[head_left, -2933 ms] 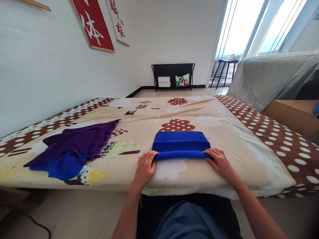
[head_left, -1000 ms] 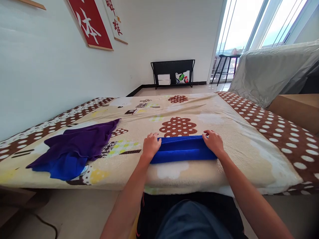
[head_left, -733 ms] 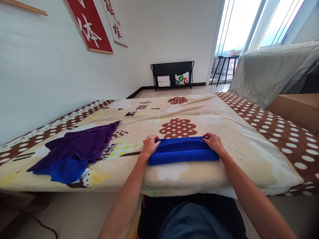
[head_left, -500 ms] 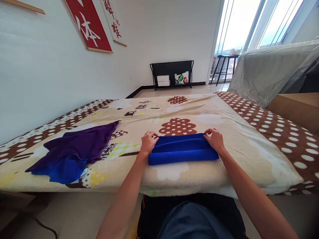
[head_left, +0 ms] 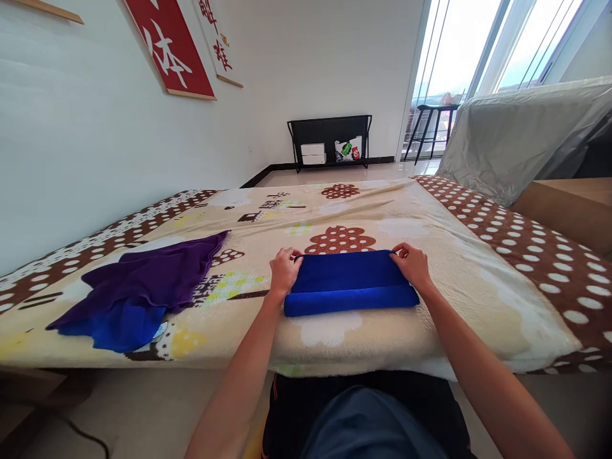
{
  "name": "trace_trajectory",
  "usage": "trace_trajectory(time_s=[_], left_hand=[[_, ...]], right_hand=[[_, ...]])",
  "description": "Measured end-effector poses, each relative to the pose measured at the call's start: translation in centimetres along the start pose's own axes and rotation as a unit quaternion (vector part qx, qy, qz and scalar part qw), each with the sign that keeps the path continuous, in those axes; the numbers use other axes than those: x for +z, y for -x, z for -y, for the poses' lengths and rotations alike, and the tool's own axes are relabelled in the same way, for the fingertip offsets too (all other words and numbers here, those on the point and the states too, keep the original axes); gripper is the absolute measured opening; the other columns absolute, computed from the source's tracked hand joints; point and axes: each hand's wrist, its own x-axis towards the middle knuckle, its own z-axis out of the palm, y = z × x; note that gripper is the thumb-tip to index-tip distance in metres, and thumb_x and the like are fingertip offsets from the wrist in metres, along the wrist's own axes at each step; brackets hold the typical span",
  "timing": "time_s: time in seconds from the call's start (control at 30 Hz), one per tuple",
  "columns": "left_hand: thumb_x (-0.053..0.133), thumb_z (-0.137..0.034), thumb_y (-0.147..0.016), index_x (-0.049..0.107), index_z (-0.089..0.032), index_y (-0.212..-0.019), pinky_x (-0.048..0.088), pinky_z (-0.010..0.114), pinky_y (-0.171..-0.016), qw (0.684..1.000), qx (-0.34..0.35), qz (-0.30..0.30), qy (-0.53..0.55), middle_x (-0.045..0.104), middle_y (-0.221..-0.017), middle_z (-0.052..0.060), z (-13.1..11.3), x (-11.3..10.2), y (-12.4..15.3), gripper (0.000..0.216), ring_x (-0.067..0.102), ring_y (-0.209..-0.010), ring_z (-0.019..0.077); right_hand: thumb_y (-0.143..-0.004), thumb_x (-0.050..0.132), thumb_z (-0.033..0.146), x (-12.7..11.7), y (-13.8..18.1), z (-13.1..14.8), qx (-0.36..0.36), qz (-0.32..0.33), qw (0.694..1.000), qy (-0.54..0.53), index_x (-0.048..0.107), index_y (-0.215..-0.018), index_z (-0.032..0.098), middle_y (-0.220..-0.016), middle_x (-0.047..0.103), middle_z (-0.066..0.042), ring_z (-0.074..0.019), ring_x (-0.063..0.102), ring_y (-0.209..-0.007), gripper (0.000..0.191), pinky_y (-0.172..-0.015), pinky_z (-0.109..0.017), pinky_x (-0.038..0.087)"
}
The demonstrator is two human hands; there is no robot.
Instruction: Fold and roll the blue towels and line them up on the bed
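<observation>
A folded blue towel [head_left: 349, 284] lies across the near part of a bed covered by a beige patterned blanket [head_left: 468, 287]. My left hand [head_left: 284, 269] pinches the towel's far left corner. My right hand [head_left: 412, 265] pinches its far right corner. Both hands are closed on the top layer, which lies stretched flat away from me. The towel's near edge forms a thick rolled fold.
A crumpled purple cloth [head_left: 157, 274] over another blue cloth [head_left: 117, 325] lies at the left of the bed. A covered sofa [head_left: 516, 137] and a wooden box [head_left: 568, 210] stand at the right. A black rack [head_left: 329, 143] stands against the far wall.
Both hands went from the towel's near roll to its far edge. They have pulled the top layer away from me, so the towel lies wider and flatter.
</observation>
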Motion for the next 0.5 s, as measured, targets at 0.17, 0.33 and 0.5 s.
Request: trace_trajectory(time_s=[0.17, 0.33, 0.5], left_hand=[[0.058, -0.019, -0.088, 0.069, -0.022, -0.114, 0.039, 0.045, -0.103, 0.999, 0.027, -0.001, -0.029, 0.067, -0.119, 0.01, -2.1, -0.7, 1.3, 0.028, 0.061, -0.114, 0.0272], [0.042, -0.032, -0.099, 0.058, -0.02, -0.138, 0.034, 0.035, -0.116, 0.951, 0.197, 0.24, 0.001, 0.057, -0.146, 0.008, -6.6, -0.3, 4.0, 0.043, 0.049, -0.137, 0.0211], [0.03, -0.045, -0.102, 0.048, -0.015, -0.147, 0.023, 0.032, -0.123, 0.917, 0.17, 0.355, -0.06, 0.04, -0.158, 0.008, -7.7, 1.3, 5.2, 0.057, 0.033, -0.149, 0.0189]], right_hand=[[-0.083, 0.055, 0.035, -0.5, 0.7, 1.1, 0.002, -0.001, 1.0, 0.017, 0.068, -0.1, 0.019, -0.071, 0.064, -0.001, -0.0191, 0.059, -0.068, 0.027, -0.071, -0.031, 0.04], [-0.088, 0.056, 0.038, 0.3, 3.0, 4.6, -0.099, 0.102, 0.99, -0.001, 0.071, -0.105, 0.023, -0.091, 0.072, -0.003, -0.0205, 0.066, -0.085, 0.027, -0.083, -0.032, 0.047], [-0.097, 0.045, 0.054, 1.2, 4.8, 6.0, -0.239, 0.306, 0.922, -0.013, 0.065, -0.13, 0.028, -0.138, 0.062, -0.003, -0.022, 0.055, -0.131, 0.047, -0.113, -0.036, 0.039]])
